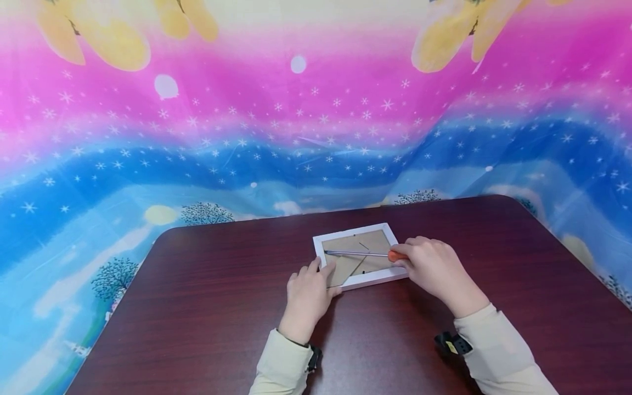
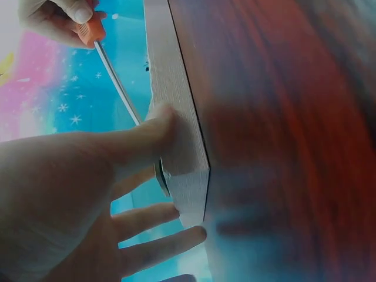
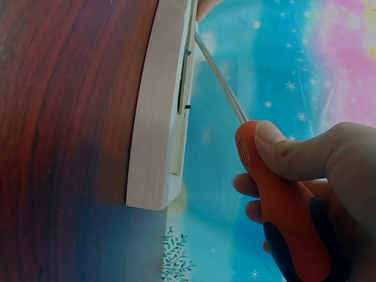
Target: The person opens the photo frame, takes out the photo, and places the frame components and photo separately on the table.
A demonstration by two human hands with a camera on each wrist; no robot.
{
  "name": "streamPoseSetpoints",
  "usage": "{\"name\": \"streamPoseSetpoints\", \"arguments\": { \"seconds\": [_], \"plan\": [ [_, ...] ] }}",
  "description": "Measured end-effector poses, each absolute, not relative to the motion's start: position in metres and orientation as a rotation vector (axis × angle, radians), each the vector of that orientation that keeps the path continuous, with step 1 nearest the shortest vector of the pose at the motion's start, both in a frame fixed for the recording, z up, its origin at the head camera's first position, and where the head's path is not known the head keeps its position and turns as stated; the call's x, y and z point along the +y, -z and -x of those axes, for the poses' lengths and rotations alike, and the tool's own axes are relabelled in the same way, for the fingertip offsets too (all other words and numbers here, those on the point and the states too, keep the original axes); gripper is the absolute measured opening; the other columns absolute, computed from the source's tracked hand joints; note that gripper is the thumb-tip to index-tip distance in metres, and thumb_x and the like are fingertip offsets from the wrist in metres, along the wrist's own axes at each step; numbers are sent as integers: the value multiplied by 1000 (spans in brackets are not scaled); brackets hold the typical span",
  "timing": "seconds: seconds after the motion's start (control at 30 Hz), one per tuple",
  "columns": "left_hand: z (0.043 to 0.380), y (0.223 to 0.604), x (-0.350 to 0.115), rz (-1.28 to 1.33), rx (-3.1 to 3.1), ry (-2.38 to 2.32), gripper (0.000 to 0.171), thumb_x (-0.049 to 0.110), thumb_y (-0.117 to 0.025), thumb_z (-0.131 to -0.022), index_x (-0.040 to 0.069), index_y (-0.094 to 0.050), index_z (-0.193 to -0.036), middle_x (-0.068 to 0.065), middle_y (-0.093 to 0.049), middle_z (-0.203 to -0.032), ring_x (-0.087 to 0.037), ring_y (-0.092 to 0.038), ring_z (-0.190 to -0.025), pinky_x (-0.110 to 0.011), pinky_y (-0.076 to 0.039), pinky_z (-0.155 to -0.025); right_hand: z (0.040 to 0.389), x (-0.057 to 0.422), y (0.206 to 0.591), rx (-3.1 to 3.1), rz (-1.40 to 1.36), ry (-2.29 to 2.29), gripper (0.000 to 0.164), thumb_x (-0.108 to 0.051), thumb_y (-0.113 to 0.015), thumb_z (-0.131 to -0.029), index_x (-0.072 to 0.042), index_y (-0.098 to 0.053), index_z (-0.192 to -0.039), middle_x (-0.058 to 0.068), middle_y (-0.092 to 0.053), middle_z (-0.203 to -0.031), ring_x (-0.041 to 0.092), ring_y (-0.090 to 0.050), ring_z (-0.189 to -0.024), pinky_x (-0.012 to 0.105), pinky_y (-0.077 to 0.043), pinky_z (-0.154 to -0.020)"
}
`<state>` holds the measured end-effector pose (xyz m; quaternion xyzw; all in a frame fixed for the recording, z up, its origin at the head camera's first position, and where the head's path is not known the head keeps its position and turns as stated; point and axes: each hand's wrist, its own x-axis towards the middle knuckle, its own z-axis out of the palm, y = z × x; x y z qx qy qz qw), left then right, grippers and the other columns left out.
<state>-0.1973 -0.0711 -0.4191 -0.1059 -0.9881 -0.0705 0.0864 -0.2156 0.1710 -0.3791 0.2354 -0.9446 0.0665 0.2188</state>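
Note:
A white picture frame (image 1: 371, 281) lies back side up on the table, its brown backing board (image 1: 377, 241) showing. The board's near-left part carries a folded-out stand flap (image 1: 344, 270). My left hand (image 1: 308, 293) holds the frame's near-left corner, the thumb against the near side and the fingers around the left side. In my right hand (image 1: 436, 269) I grip a screwdriver (image 3: 282, 200) with an orange and black handle. Its metal shaft (image 1: 357, 253) slants across the backing, and the tip is at the frame's left inner edge. Small black tabs (image 3: 187, 107) stick out along the inner edge.
The dark red-brown wooden table (image 1: 207, 307) extends around the frame on all sides. Behind it hangs a pink and blue cloth (image 1: 296, 126) with snowflakes and trees. A black strapped device (image 1: 451, 344) sits at the right wrist, another at the left.

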Motion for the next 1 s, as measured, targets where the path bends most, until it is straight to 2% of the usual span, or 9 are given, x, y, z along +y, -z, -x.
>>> {"name": "streamPoseSetpoints", "arguments": {
  "seconds": [0.13,0.33,0.57,0.8,1.0],
  "plan": [
    [198,420,-73,334,-2945,216,61,44,-71,-74,27,-57,-131,-11,-59,-135,-31,-61,-106,-49,-53,-86,218,172,380,-2604,-655,-166,26,-11,-76,-70,-14,-76,-97,6,-68,-70,22,-59,-65,41,-54,-54],
    [198,421,-73,361,-2940,258,57,41,-71,-74,27,-59,-128,-11,-59,-135,-30,-61,-107,-49,-53,-86,223,171,377,-2598,-642,-95,34,-6,-78,-66,-11,-75,-99,10,-73,-78,25,-61,-73,43,-57,-64],
    [199,420,-76,355,-2952,260,56,41,-71,-74,28,-60,-127,-11,-59,-135,-31,-59,-111,-52,-51,-90,242,163,358,-2493,-727,54,20,-11,-76,-72,-15,-77,-91,7,-72,-71,24,-61,-71,40,-51,-64],
    [200,419,-76,372,-2947,255,57,41,-71,-74,27,-60,-128,-11,-59,-135,-31,-59,-111,-52,-51,-90,260,143,323,-2365,-883,249,18,0,-71,-67,-17,-74,-73,6,-70,-66,22,-60,-68,37,-46,-60],
    [200,419,-76,388,-2938,241,54,41,-72,-74,27,-62,-125,-11,-60,-133,-30,-60,-108,-51,-53,-87,261,118,297,-2329,-985,442,9,-8,-69,-73,-14,-76,-74,6,-71,-67,22,-60,-68,36,-46,-63]
  ]
}}
